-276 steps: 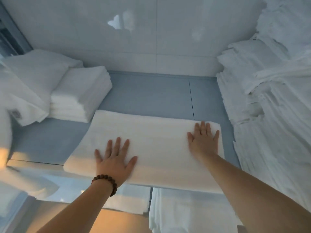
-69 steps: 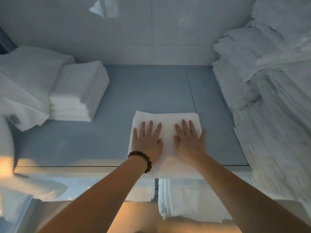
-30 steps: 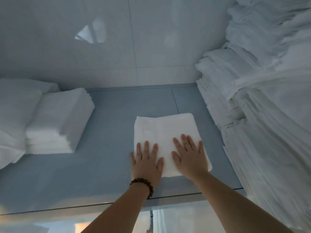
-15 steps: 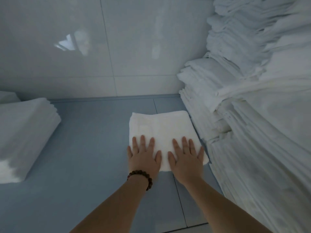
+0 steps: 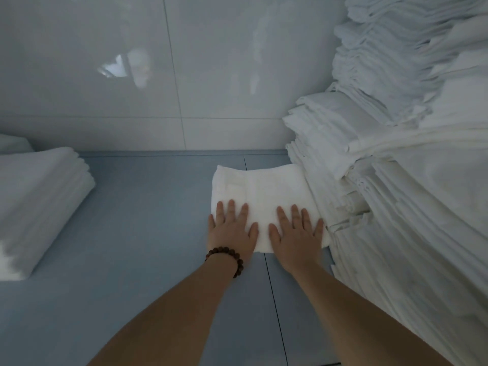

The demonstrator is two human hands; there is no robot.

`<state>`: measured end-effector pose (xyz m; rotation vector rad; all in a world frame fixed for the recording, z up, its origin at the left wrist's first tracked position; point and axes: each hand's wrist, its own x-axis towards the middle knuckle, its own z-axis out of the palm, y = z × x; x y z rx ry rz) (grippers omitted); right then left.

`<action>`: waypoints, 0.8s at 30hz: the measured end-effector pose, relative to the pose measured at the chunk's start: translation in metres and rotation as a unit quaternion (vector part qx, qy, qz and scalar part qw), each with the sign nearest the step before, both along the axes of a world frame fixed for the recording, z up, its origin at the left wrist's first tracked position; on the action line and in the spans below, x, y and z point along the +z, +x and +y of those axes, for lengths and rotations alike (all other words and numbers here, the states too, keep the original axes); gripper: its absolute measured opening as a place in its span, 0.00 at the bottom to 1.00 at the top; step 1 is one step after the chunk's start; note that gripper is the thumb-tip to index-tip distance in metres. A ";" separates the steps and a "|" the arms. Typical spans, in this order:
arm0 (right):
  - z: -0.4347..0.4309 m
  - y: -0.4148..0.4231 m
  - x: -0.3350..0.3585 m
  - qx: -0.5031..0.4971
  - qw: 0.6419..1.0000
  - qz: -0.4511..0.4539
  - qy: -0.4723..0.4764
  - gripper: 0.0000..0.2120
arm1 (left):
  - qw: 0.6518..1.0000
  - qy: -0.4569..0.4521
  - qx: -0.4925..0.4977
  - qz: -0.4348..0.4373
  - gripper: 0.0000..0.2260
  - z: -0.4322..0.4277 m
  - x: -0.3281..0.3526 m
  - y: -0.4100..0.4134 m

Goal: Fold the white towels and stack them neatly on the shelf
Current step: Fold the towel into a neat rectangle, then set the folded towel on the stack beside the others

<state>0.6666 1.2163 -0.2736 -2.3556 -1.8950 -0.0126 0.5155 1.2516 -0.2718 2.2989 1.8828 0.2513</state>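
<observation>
Free room and obstacles. The bare shelf (image 5: 148, 233) forms a wide open lane between the low stack of towels (image 5: 39, 202) at left and the tall pile of towels (image 5: 396, 207) at right. The tiled wall (image 5: 158, 75) closes the back. The folded towel (image 5: 258, 186), under the flat left hand (image 5: 232, 231) and right hand (image 5: 297, 233), lies against the foot of the tall pile, with no gap on that side. Its left side and the narrow strip behind it are bare.

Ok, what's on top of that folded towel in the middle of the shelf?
On the folded towel, both hands lie flat over the near edge: left hand and right hand. Its far half is bare. The cloth under the palms is covered.
</observation>
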 end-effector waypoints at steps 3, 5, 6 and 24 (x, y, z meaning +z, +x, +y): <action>-0.009 0.000 0.007 0.010 1.000 0.011 -0.012 0.28 | 1.000 -0.023 -0.003 -0.005 0.27 -0.011 0.004 -0.006; -0.019 0.004 0.012 0.012 0.999 0.023 -0.028 0.28 | 0.999 -0.048 -0.007 -0.007 0.27 -0.022 0.007 -0.012; -0.024 0.005 0.015 0.012 0.998 0.033 -0.045 0.28 | 0.998 -0.063 -0.010 -0.009 0.27 -0.027 0.010 -0.016; -0.194 -0.057 0.130 0.052 0.970 0.236 0.040 0.26 | 0.996 0.022 0.028 -0.081 0.24 -0.219 0.120 -0.105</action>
